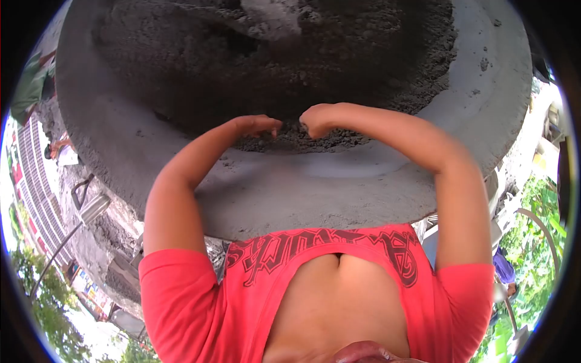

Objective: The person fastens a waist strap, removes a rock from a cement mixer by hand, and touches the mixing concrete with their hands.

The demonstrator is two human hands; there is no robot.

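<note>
A wide round basin (315, 199) with a smooth grey rim fills the upper view, and dark, crumbly wet material (363, 72) lies inside it. My left hand (259, 125) is over the near inner edge, its fingers curled together. Close to its right, with a small gap between them, my right hand (317, 120) is closed in a fist over the same material. What either hand holds, if anything, is hidden by the fingers and the dark background.
At the left edge are a person in green (30, 85), another person's arm (59, 145) and a grey metal piece (94, 207) on a rod. A person in purple (503, 267) and a curved pipe (544, 227) are at the right, beside green plants (535, 199).
</note>
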